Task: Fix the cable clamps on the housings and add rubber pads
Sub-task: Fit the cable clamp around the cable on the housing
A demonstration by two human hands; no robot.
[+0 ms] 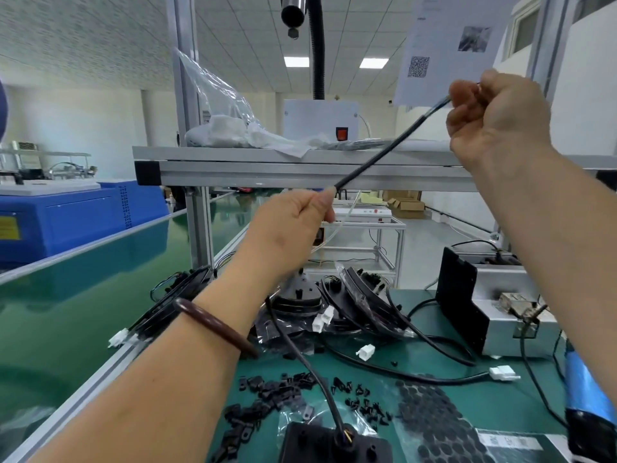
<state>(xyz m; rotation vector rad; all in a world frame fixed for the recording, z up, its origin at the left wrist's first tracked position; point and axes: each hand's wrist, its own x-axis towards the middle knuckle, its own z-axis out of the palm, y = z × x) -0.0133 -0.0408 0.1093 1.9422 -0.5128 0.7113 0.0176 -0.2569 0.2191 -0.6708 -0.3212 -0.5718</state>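
Bench surface of green matting (500,406) fills the lower part of the view. Above it a grey aluminium shelf (267,168) crosses from left to right.

At the near edge lies a flat black plastic housing (320,446). A thin black cable (384,152) comes out of this housing, climbs behind the left forearm and is stretched tight in the air. Its long axis goes from low left to high right, in front of the shelf edge.

The left hand (287,228) pinches the cable at the lower point. The right hand (497,118) has its fingers curled round the upper end, close to a hanging white paper sheet (450,45).

The housing is directly below the left hand and near to the body, so the left hand is nearer to it. I judge the cable must come down and toward the body. There the room is open, but the shelf blocks the way forward.

Loose small black cable clamps (263,392) lie just left of and behind the housing. A sheet of round black rubber pads (430,422) lies just to its right.
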